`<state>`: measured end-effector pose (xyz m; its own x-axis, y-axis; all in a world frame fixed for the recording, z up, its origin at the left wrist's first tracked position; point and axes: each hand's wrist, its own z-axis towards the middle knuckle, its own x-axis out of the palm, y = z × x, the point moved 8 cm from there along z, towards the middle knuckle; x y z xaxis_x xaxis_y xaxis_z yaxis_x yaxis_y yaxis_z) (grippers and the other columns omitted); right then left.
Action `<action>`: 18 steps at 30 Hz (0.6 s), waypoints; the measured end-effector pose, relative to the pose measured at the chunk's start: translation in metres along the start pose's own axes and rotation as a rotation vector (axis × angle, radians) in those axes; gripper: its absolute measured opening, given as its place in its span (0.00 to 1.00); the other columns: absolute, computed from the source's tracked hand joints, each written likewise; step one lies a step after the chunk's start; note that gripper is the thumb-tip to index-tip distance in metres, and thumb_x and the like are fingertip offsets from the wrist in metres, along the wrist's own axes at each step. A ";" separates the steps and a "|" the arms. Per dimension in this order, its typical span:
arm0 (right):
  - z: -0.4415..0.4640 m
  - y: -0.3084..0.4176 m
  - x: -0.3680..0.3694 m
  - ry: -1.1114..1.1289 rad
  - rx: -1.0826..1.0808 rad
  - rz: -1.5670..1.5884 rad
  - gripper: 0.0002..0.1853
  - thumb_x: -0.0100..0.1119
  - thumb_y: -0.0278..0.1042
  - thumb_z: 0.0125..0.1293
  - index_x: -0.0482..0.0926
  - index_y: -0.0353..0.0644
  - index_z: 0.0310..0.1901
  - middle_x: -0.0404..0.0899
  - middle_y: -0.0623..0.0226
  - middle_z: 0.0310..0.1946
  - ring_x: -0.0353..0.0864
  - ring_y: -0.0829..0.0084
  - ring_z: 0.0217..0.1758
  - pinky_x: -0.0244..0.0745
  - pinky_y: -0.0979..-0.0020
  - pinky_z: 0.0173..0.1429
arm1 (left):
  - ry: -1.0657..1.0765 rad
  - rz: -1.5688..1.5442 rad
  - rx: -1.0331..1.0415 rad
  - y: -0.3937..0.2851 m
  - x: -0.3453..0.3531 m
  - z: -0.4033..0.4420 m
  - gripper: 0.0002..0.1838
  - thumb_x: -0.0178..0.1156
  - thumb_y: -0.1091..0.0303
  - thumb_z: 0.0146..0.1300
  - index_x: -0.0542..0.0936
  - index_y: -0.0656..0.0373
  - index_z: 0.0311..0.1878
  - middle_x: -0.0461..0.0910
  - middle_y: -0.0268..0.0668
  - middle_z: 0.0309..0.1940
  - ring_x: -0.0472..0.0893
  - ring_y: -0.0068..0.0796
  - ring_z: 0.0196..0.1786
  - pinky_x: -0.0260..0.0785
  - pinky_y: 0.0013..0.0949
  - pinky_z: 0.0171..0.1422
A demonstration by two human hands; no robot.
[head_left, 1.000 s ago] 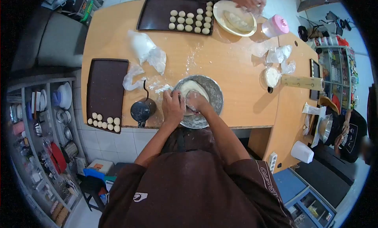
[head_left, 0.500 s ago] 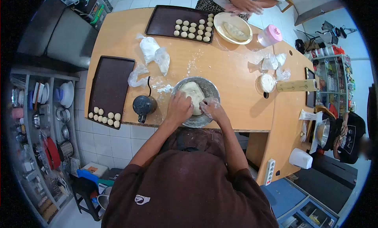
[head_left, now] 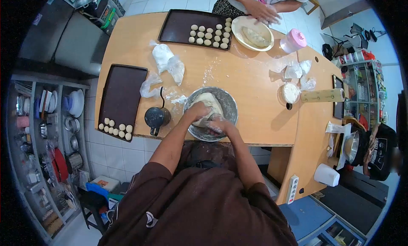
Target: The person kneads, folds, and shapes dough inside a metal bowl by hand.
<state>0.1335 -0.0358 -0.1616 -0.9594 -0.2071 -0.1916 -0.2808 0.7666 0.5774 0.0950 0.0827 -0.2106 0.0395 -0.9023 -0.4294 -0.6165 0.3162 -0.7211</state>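
Note:
A large lump of pale dough [head_left: 211,101] lies in a grey metal bowl [head_left: 230,102] at the table's front edge. My left hand [head_left: 198,111] presses on the dough's left side, its fingers curled into it. From the lower right, my right hand [head_left: 219,124] grips the dough's near edge, and what looks like thin clear plastic covers that hand. Some of my fingertips are hidden in the dough. Left of the bowl stands a dark jug-like container [head_left: 157,117] with a thin curved handle.
A dark tray [head_left: 123,87] with several dough balls lies left; another tray [head_left: 178,27] holds more at the back. A flour bag [head_left: 162,57], a white tub [head_left: 291,93] and a roll [head_left: 323,95] lie around. Across the table a person's hands hover over a dough bowl [head_left: 239,23].
My hands have drawn closer together and press deeper into the dough, my right hand moving left and down. The other person's hands have shifted slightly. The whole view has tilted a little.

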 end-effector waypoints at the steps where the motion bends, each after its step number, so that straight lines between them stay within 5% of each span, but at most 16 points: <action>1: 0.016 -0.013 0.006 -0.016 -0.015 -0.034 0.36 0.55 0.57 0.58 0.76 0.31 0.57 0.76 0.37 0.59 0.75 0.43 0.63 0.70 0.53 0.67 | -0.002 0.027 -0.059 0.008 0.005 0.005 0.32 0.57 0.45 0.63 0.82 0.74 0.47 0.81 0.65 0.45 0.82 0.58 0.51 0.72 0.49 0.58; 5: 0.065 -0.051 0.030 -0.044 0.023 -0.020 0.40 0.57 0.59 0.55 0.74 0.32 0.61 0.74 0.38 0.61 0.73 0.43 0.66 0.67 0.54 0.70 | 0.007 0.112 -0.231 0.007 0.006 0.002 0.32 0.57 0.45 0.62 0.82 0.72 0.49 0.80 0.63 0.50 0.81 0.58 0.57 0.71 0.50 0.62; 8: 0.039 -0.029 0.020 -0.058 0.009 0.063 0.39 0.56 0.59 0.55 0.75 0.33 0.61 0.75 0.39 0.61 0.72 0.43 0.67 0.66 0.55 0.71 | -0.054 0.114 -0.296 -0.030 -0.011 -0.021 0.32 0.57 0.45 0.62 0.82 0.74 0.43 0.80 0.67 0.45 0.82 0.61 0.52 0.73 0.52 0.59; 13: 0.021 0.001 0.005 -0.249 -0.133 0.011 0.30 0.56 0.54 0.61 0.81 0.33 0.53 0.81 0.39 0.52 0.78 0.43 0.60 0.71 0.54 0.65 | 0.030 0.102 -0.312 -0.031 -0.006 -0.017 0.32 0.57 0.45 0.61 0.83 0.75 0.41 0.81 0.67 0.41 0.84 0.60 0.49 0.74 0.51 0.56; 18: 0.012 0.005 0.003 -0.093 -0.015 0.003 0.34 0.56 0.56 0.61 0.77 0.35 0.59 0.74 0.39 0.61 0.70 0.43 0.68 0.65 0.54 0.71 | 0.075 0.094 -0.227 -0.022 0.007 -0.004 0.32 0.57 0.45 0.63 0.83 0.76 0.38 0.81 0.67 0.38 0.84 0.61 0.46 0.74 0.52 0.55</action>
<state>0.1296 -0.0252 -0.1689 -0.9537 -0.1473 -0.2623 -0.2793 0.7577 0.5899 0.1052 0.0685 -0.1953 -0.0798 -0.8938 -0.4414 -0.7757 0.3338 -0.5356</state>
